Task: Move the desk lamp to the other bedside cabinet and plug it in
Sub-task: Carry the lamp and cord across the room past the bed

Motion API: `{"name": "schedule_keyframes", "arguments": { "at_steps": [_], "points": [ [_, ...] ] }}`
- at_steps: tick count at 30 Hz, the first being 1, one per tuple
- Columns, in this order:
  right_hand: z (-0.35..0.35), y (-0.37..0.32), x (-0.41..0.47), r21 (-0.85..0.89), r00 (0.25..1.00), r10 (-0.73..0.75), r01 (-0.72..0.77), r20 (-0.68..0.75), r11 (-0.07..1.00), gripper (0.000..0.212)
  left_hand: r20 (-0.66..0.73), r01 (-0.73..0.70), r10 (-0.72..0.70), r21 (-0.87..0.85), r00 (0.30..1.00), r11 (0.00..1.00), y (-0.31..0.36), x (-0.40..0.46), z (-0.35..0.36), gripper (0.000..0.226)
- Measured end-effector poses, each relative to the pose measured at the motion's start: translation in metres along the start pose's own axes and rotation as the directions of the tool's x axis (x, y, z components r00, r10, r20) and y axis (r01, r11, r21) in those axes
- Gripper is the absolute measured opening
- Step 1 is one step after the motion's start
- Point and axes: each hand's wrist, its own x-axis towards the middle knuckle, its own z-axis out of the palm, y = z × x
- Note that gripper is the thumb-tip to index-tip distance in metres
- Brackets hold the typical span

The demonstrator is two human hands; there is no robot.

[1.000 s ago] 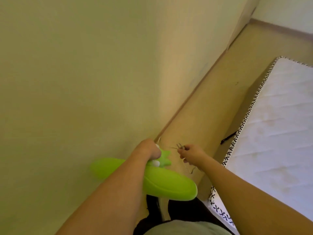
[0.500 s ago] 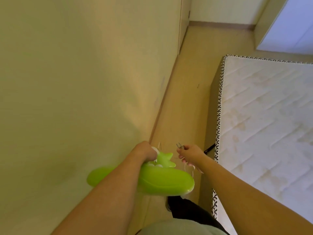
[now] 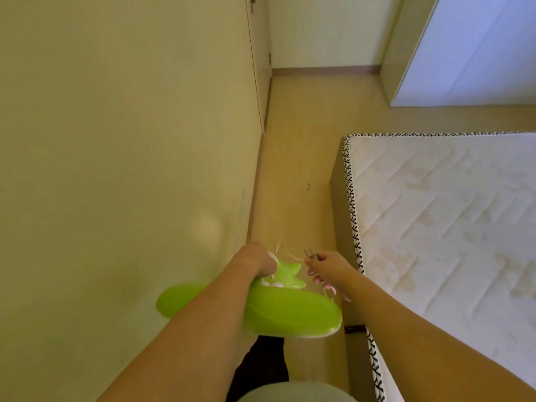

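A bright green desk lamp point(image 3: 290, 311) with a wide oval base and a star-shaped piece hangs in the air low in the head view. My left hand point(image 3: 255, 261) is closed around its upper part. Just to the right, my right hand point(image 3: 326, 269) pinches the lamp's plug point(image 3: 309, 253), whose metal prongs point up and away. The thin white cord point(image 3: 287, 256) loops between the two hands. No bedside cabinet is in view.
A cream wall point(image 3: 130, 169) fills the left side. A bare quilted mattress point(image 3: 449, 227) on its bed frame lies to the right. A narrow strip of tan floor point(image 3: 295, 169) runs between them toward a far wall and a door point(image 3: 470, 47).
The view has swung so the aisle now points straight ahead and the far wall and door appear. Both hands keep their hold on the lamp and the plug.
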Motion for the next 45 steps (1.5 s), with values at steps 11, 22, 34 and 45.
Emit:
{"name": "schedule_keyframes", "arguments": {
  "at_steps": [11,22,34,45],
  "points": [
    [-0.094,-0.191,0.160,0.137,0.990,-0.049,0.067,-0.133,0.988,0.016,-0.014,-0.145,0.148,0.145,0.989,0.979,0.128,0.194,-0.160,0.043],
    [-0.236,-0.316,0.353,0.202,0.992,-0.003,0.029,-0.128,0.979,0.015,0.039,-0.094,0.089,0.153,0.995,0.984,0.278,0.381,-0.294,0.052],
    [-0.360,-0.471,0.526,0.247,0.980,0.032,0.017,-0.194,0.969,0.013,-0.015,-0.179,0.183,0.149,0.983,0.972,0.428,0.562,-0.437,0.051],
    [-0.488,-0.568,0.646,0.242,0.904,0.140,-0.042,-0.403,0.969,0.015,0.124,-0.429,0.413,0.367,0.902,0.826,0.603,0.721,-0.552,0.037]
  ]
}}
